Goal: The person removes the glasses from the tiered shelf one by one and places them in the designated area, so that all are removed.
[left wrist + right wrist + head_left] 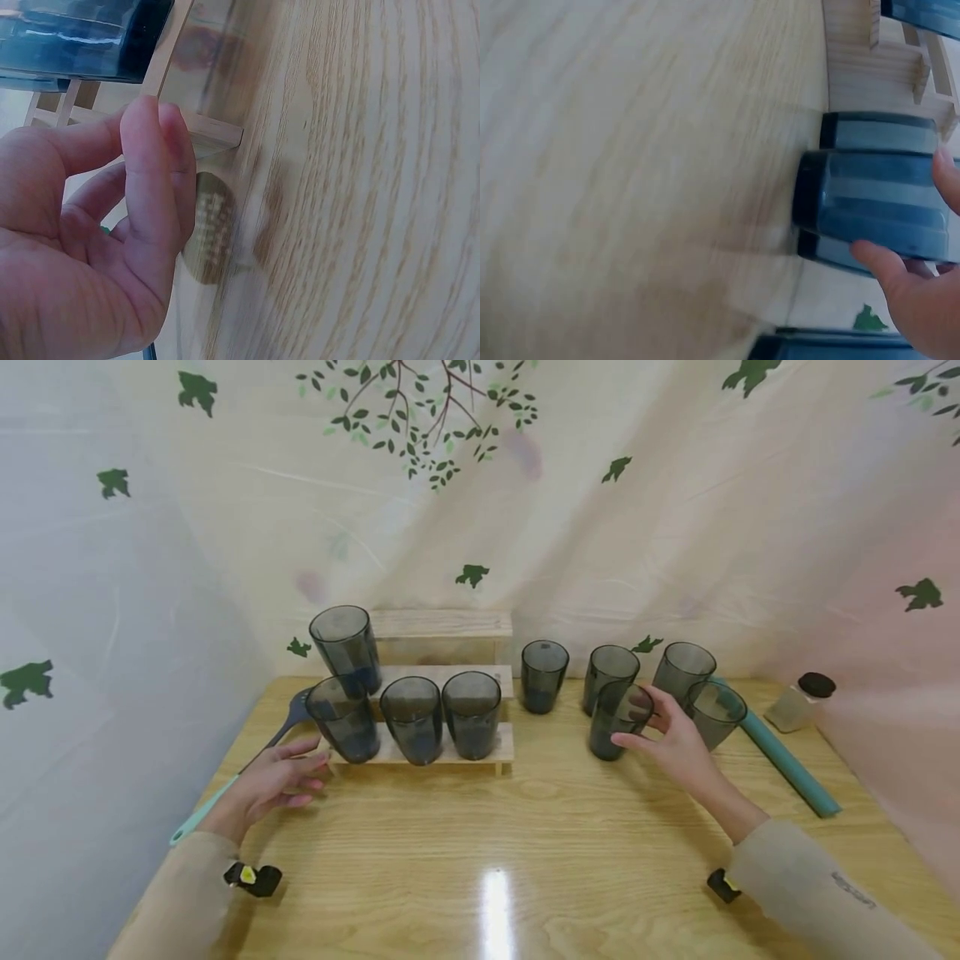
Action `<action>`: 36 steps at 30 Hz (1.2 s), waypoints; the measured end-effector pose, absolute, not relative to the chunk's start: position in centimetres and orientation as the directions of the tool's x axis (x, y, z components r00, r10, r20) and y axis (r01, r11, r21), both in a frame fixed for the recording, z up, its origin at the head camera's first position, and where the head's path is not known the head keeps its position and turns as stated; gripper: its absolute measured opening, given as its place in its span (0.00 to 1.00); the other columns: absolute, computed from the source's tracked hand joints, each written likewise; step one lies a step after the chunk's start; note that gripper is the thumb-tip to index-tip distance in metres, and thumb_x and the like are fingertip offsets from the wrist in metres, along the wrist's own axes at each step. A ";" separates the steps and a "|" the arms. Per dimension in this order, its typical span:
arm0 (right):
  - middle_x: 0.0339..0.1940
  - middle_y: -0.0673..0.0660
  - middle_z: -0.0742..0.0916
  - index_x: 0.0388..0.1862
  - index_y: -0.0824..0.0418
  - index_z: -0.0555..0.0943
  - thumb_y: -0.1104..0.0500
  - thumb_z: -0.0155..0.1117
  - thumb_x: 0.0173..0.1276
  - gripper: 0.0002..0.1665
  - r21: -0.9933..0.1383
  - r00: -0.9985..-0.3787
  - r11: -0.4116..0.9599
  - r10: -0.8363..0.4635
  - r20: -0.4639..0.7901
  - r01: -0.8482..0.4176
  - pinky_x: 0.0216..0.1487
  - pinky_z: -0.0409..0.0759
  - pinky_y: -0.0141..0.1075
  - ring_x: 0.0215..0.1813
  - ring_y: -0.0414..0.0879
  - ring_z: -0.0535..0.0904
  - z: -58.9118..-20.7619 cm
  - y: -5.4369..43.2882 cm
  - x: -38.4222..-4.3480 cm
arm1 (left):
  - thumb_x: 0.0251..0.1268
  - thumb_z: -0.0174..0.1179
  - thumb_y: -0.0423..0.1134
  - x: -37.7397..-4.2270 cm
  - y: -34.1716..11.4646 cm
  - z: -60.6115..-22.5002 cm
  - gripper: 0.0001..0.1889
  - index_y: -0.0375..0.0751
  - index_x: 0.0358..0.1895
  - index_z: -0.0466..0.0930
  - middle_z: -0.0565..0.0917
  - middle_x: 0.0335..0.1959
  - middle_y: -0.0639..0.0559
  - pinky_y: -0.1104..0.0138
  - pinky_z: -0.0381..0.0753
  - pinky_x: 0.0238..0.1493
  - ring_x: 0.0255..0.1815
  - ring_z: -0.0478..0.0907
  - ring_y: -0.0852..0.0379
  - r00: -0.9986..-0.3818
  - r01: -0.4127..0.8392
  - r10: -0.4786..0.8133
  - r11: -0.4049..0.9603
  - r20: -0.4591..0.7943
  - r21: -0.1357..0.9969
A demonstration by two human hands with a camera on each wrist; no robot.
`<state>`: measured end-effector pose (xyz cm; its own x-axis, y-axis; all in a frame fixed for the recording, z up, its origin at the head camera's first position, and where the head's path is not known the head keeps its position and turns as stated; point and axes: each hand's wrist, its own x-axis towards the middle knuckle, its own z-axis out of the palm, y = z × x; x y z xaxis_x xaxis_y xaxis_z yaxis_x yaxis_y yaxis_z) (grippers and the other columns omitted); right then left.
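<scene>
My right hand (678,739) grips a dark smoked-glass tumbler (609,731) on the right of the table, thumb and fingers around its sides. In the right wrist view the tumbler (877,199) overlaps others behind it. My left hand (273,781), fingers loosely bent and holding nothing, is beside the front left corner of a stepped wooden rack (442,625). The rack's lowest step bears three tumblers: a left one (345,722), a middle one (412,718) and a right one (472,714). Another tumbler (347,647) stands higher at the rack's left.
Right of the rack stand more tumblers: one (545,677) near it, one (611,667) behind the held tumbler, and two (684,668) beside my right hand. Farther right are a teal stick (791,764) and a black-lidded jar (801,702). A spatula (288,722) lies under my left hand.
</scene>
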<state>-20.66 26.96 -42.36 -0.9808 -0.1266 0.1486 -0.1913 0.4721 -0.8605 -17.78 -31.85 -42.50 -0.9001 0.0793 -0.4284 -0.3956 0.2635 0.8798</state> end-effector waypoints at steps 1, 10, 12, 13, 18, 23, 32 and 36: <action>0.72 0.64 0.72 0.82 0.60 0.53 0.51 0.77 0.64 0.57 -0.857 -0.981 0.480 -0.133 0.140 -0.188 0.58 0.80 0.36 0.70 0.62 0.70 -42.3 27.1 -20.7 | 0.75 0.61 0.50 -17.8 -31.8 -42.6 0.42 0.39 0.82 0.49 0.79 0.61 0.48 0.64 0.86 0.39 0.41 0.83 0.57 -0.900 -0.394 0.081 0.261 -0.427 0.881; 0.72 0.67 0.70 0.82 0.60 0.50 0.48 0.77 0.63 0.60 -0.839 -0.980 0.515 -0.174 0.096 -0.174 0.67 0.70 0.59 0.73 0.66 0.65 -42.3 27.3 -21.2 | 0.75 0.60 0.51 -17.7 -32.1 -42.5 0.44 0.37 0.82 0.47 0.80 0.56 0.49 0.63 0.87 0.38 0.41 0.83 0.57 -0.901 -0.389 0.090 0.264 -0.424 0.883; 0.72 0.68 0.70 0.82 0.61 0.50 0.48 0.77 0.63 0.60 -0.833 -0.980 0.524 -0.174 0.101 -0.179 0.68 0.70 0.59 0.73 0.66 0.66 -42.2 27.3 -21.3 | 0.75 0.60 0.51 -17.7 -32.1 -42.6 0.43 0.37 0.82 0.47 0.80 0.56 0.48 0.64 0.87 0.38 0.40 0.83 0.57 -0.902 -0.388 0.090 0.263 -0.423 0.883; 0.72 0.68 0.70 0.82 0.61 0.50 0.48 0.77 0.63 0.59 -0.828 -0.979 0.530 -0.174 0.104 -0.183 0.68 0.69 0.59 0.72 0.66 0.66 -42.2 27.3 -21.3 | 0.75 0.61 0.51 -17.7 -32.1 -42.6 0.43 0.37 0.82 0.47 0.80 0.56 0.48 0.64 0.87 0.38 0.40 0.83 0.57 -0.902 -0.387 0.090 0.262 -0.422 0.884; 0.72 0.70 0.69 0.81 0.65 0.50 0.49 0.78 0.63 0.60 -0.813 -0.981 0.556 -0.165 0.098 -0.174 0.68 0.68 0.60 0.71 0.68 0.66 -41.9 27.4 -21.2 | 0.75 0.61 0.51 -17.7 -32.0 -42.7 0.44 0.37 0.82 0.47 0.80 0.59 0.46 0.64 0.87 0.39 0.41 0.83 0.57 -0.901 -0.386 0.099 0.259 -0.422 0.885; 0.73 0.71 0.68 0.81 0.65 0.49 0.47 0.77 0.63 0.62 -0.820 -0.984 0.552 -0.163 0.075 -0.154 0.68 0.68 0.60 0.72 0.68 0.65 -41.9 27.5 -20.9 | 0.75 0.61 0.51 -17.8 -31.8 -42.8 0.43 0.37 0.82 0.48 0.80 0.57 0.46 0.64 0.87 0.38 0.40 0.83 0.57 -0.904 -0.384 0.094 0.255 -0.418 0.887; 0.73 0.70 0.68 0.82 0.63 0.47 0.46 0.77 0.63 0.62 -0.832 -0.987 0.538 -0.143 0.071 -0.137 0.69 0.67 0.61 0.73 0.69 0.64 -42.1 27.3 -20.6 | 0.76 0.60 0.49 -17.6 -31.7 -42.6 0.42 0.37 0.82 0.49 0.82 0.54 0.49 0.64 0.87 0.37 0.40 0.83 0.56 -0.901 -0.390 0.091 0.261 -0.425 0.883; 0.77 0.71 0.63 0.84 0.62 0.43 0.46 0.77 0.64 0.65 -0.820 -0.983 0.549 -0.163 0.081 -0.159 0.68 0.68 0.62 0.74 0.70 0.62 -41.8 27.2 -20.6 | 0.76 0.60 0.50 -17.6 -31.7 -42.6 0.42 0.37 0.82 0.49 0.82 0.56 0.47 0.63 0.87 0.38 0.41 0.83 0.56 -0.903 -0.387 0.086 0.266 -0.422 0.883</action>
